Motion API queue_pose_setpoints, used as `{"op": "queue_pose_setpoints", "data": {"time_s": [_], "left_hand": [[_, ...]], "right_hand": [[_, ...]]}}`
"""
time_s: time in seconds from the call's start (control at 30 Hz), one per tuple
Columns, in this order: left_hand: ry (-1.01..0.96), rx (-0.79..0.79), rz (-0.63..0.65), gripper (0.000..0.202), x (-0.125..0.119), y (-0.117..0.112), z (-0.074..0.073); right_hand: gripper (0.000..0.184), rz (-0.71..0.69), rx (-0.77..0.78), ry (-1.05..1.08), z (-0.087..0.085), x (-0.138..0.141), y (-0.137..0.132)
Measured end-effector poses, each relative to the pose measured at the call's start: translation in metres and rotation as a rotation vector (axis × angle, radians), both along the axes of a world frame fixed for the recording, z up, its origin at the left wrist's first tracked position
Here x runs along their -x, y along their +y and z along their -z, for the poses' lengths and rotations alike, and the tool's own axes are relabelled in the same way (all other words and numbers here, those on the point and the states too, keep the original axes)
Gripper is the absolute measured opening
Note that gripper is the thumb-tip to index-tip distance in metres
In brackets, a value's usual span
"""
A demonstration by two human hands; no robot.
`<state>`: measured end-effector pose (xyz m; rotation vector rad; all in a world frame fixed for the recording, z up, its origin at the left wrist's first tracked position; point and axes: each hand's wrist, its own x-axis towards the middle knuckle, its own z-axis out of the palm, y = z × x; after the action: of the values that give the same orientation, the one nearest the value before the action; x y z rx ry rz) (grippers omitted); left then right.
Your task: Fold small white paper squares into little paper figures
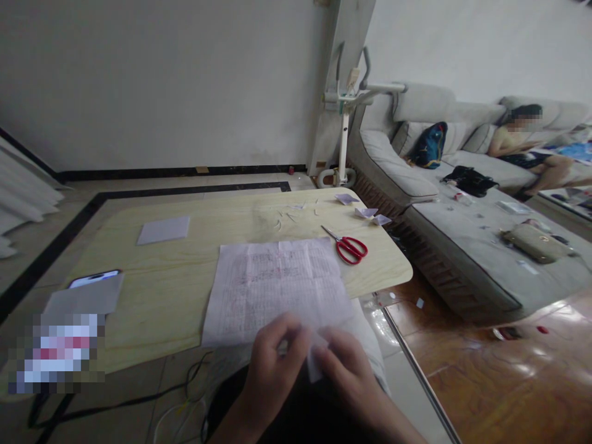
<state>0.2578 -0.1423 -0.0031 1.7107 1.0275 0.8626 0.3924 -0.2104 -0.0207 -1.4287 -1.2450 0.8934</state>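
Observation:
Both hands are close together over the near edge of the table, with a small folded piece of white paper point(315, 365) between them. My left hand point(280, 357) is closed in a pinch at the paper's left side. Curled from the right, my right hand point(349, 361) grips the same piece with thumb and fingers. Under and beyond them lies a large creased sheet point(277, 277) with rows of faint print. Red-handled scissors point(350, 250) rest beside its far right corner, blades pointing away to the left.
Small folded paper shapes point(365, 213) sit at the table's point(185, 277) far right corner, near thin paper scraps point(290, 216). A white paper stack point(164, 230) and a phone point(95, 279) lie on the left. Cables point(139, 398) hang below. A person sits on the grey sofa point(467, 246).

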Motion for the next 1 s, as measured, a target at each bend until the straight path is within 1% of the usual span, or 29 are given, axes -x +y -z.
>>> {"op": "queue_pose_setpoints", "data": {"time_s": [0.17,0.3,0.37,0.5,0.63,0.77,0.87,1.0], "left_hand": [[-0.021,-0.012,0.024,0.030,0.0011,-0.0008,0.0005],[-0.101,-0.022,0.010,0.031,0.0030,-0.0019,0.0045],[-0.134,0.016,0.008,0.031,0.0036,-0.0016,0.0037],[-0.174,0.167,0.025,0.032,0.0030,0.0003,-0.0013],[-0.224,0.267,-0.002,0.033,0.0001,-0.0007,0.0021],[-0.208,0.256,-0.011,0.033,-0.0018,-0.0030,0.0070],[-0.185,0.243,-0.012,0.032,-0.0008,-0.0026,0.0055],[-0.149,0.178,0.081,0.033,0.0028,-0.0023,0.0058]], "right_hand": [[0.049,-0.010,-0.014,-0.039,0.0026,0.0002,0.0007],[0.046,-0.024,0.017,-0.073,0.0043,0.0004,-0.0006],[0.044,-0.018,0.017,-0.075,0.0042,0.0008,-0.0017],[0.047,-0.044,0.023,-0.036,0.0021,0.0018,-0.0032],[0.045,-0.025,0.057,-0.025,-0.0002,0.0023,-0.0035],[0.044,-0.019,0.084,-0.002,-0.0010,0.0018,-0.0037],[0.038,0.015,0.106,0.043,-0.0011,-0.0010,-0.0022],[0.034,-0.042,0.098,0.140,-0.0033,-0.0051,0.0035]]}}
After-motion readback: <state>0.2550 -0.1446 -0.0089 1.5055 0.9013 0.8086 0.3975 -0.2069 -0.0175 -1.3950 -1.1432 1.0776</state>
